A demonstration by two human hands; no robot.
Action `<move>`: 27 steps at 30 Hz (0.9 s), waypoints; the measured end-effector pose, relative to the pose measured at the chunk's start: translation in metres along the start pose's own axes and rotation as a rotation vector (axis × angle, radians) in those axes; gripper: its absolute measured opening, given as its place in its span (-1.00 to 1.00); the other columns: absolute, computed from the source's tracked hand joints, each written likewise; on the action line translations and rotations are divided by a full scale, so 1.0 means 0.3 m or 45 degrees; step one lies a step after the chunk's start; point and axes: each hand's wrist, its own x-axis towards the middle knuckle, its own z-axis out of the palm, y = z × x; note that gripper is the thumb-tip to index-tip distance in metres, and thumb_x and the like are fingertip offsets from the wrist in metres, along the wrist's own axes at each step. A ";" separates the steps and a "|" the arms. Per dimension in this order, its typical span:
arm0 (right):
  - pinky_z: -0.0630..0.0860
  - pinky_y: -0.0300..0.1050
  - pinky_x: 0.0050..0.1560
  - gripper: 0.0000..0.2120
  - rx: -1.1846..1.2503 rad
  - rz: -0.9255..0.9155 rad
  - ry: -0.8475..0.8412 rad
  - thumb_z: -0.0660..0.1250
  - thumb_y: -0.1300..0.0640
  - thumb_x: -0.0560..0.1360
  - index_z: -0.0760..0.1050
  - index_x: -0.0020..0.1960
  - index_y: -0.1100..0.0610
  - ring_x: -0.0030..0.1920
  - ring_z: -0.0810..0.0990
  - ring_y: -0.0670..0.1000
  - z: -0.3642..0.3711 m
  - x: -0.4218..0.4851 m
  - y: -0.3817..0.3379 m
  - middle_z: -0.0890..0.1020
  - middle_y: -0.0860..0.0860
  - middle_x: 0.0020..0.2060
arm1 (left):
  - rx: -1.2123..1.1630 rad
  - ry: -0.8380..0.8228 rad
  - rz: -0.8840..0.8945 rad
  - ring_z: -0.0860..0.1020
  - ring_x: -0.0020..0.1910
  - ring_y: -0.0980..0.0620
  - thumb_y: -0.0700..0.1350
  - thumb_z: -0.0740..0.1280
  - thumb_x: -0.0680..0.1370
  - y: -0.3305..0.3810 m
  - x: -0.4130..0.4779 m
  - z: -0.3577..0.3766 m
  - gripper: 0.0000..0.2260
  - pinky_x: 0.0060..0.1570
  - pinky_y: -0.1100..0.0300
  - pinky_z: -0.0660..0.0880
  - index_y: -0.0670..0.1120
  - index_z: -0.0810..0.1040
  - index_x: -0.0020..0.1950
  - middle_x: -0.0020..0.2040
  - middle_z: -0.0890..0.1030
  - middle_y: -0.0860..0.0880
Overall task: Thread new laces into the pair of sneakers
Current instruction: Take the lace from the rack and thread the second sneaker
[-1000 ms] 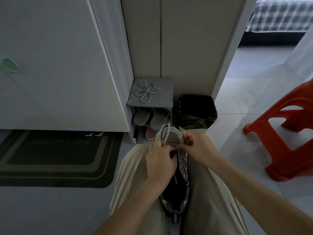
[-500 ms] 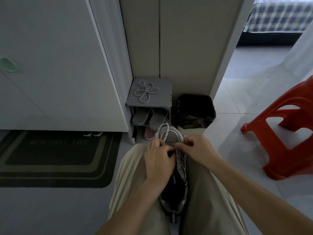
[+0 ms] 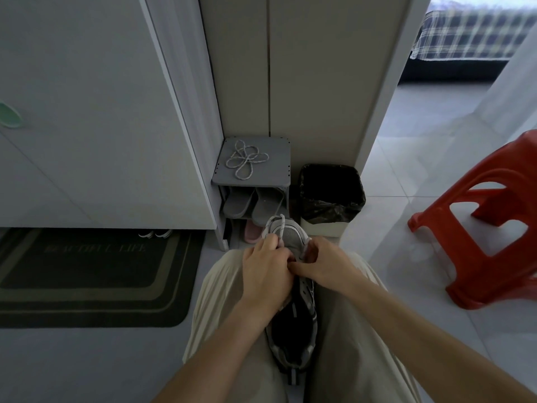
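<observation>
A grey and black sneaker [image 3: 293, 330] lies between my knees, toe pointing away from me. A white speckled lace [image 3: 281, 228] runs over its toe end. My left hand [image 3: 266, 274] pinches the lace at the left side of the eyelets. On the right side my right hand [image 3: 325, 264] pinches the same lace with curled fingers. Both hands hide the eyelet rows. A second loose lace [image 3: 246, 162] lies coiled on top of the small grey shoe rack [image 3: 273, 173] ahead.
The rack holds grey slippers [image 3: 252, 202] and a pink one [image 3: 252, 231]. A black-lined bin [image 3: 331, 193] stands right of it, a red plastic stool [image 3: 491, 228] further right. A dark doormat [image 3: 87, 271] lies at the left under a white door.
Both hands have shifted slightly along the lace at the toe end, the right hand drawing closer to the left. The sneaker stays between my knees.
</observation>
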 end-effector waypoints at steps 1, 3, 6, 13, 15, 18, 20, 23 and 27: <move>0.32 -0.26 -0.37 -0.70 -0.010 0.009 -0.032 0.48 -0.05 0.31 0.43 -0.20 0.10 -0.34 0.44 -0.12 -0.008 0.002 -0.003 0.49 -0.08 -0.35 | 0.023 -0.086 0.028 0.51 -0.12 -0.01 -0.13 0.27 0.41 -0.001 0.008 -0.014 -0.85 -0.14 0.14 0.31 -0.04 0.65 -0.20 -0.14 0.47 0.04; 0.33 -0.34 -0.40 -0.79 0.012 0.015 -0.087 0.47 0.04 0.33 0.47 -0.21 0.10 -0.35 0.44 -0.13 -0.031 0.006 -0.003 0.50 -0.07 -0.35 | 0.045 -0.237 0.057 0.47 0.03 0.01 -0.06 0.29 0.48 0.005 0.018 -0.043 -0.84 0.00 0.12 0.33 -0.01 0.65 -0.04 -0.01 0.47 0.04; 0.38 -0.40 -0.37 -0.84 0.054 -0.011 -0.108 0.47 0.14 0.30 0.51 -0.21 0.10 -0.32 0.50 -0.11 -0.047 0.007 0.007 0.56 -0.06 -0.34 | -0.038 -0.345 -0.012 0.47 0.06 0.06 0.02 0.29 0.51 0.002 0.022 -0.079 -0.83 0.08 0.11 0.40 0.05 0.65 0.00 0.00 0.42 0.06; 0.58 -0.08 -0.07 -0.65 0.170 -0.025 -0.059 0.50 0.16 0.26 0.47 -0.01 0.00 -0.19 0.63 -0.06 -0.042 -0.013 0.034 0.65 -0.07 -0.26 | -0.226 -0.414 -0.177 0.49 -0.05 0.08 0.03 0.37 0.48 -0.001 0.015 -0.111 -0.88 -0.04 0.12 0.49 0.02 0.65 -0.13 -0.01 0.42 0.09; 0.56 -0.15 -0.16 -0.56 0.196 -0.045 -0.051 0.49 0.15 0.29 0.40 0.08 -0.02 -0.19 0.63 -0.07 -0.045 -0.026 0.031 0.65 -0.07 -0.23 | -0.250 -0.372 -0.203 0.48 -0.08 0.10 0.03 0.38 0.47 0.001 0.006 -0.106 -0.88 -0.09 0.16 0.48 0.01 0.64 -0.14 -0.03 0.43 0.10; 0.52 -0.26 -0.25 -0.60 0.168 -0.106 -0.046 0.46 0.18 0.33 0.38 0.06 -0.06 -0.22 0.61 -0.12 -0.050 -0.043 0.023 0.64 -0.08 -0.23 | -0.276 -0.304 -0.210 0.47 -0.12 0.11 0.03 0.40 0.44 0.000 -0.004 -0.097 -0.87 -0.10 0.16 0.48 -0.02 0.63 -0.14 -0.06 0.42 0.10; 0.49 -0.25 -0.25 -0.70 0.101 -0.181 0.003 0.43 0.19 0.33 0.46 -0.02 -0.08 -0.26 0.57 -0.18 -0.051 -0.050 0.026 0.62 -0.11 -0.26 | -0.277 -0.267 -0.206 0.45 -0.15 0.15 0.02 0.40 0.44 -0.005 -0.012 -0.094 -0.88 -0.17 0.23 0.41 -0.02 0.63 -0.16 -0.11 0.39 0.13; 0.33 -0.40 -0.27 -0.77 -0.183 -0.324 0.029 0.39 0.11 0.38 0.59 0.00 -0.13 -0.23 0.50 -0.19 -0.050 -0.064 0.018 0.52 -0.16 -0.19 | -0.310 -0.229 -0.187 0.41 -0.15 0.20 0.00 0.40 0.44 -0.016 -0.021 -0.090 -0.89 -0.26 0.36 0.26 -0.01 0.65 -0.13 -0.15 0.35 0.16; 0.42 -0.15 -0.10 -0.78 -0.462 -0.412 0.030 0.33 0.02 0.43 0.60 0.06 -0.13 -0.01 0.52 -0.02 -0.024 -0.055 -0.014 0.47 -0.07 -0.07 | -0.399 -0.232 -0.156 0.38 -0.21 0.22 -0.06 0.40 0.45 -0.024 -0.021 -0.087 -0.90 -0.28 0.45 0.29 -0.05 0.67 -0.11 -0.19 0.32 0.16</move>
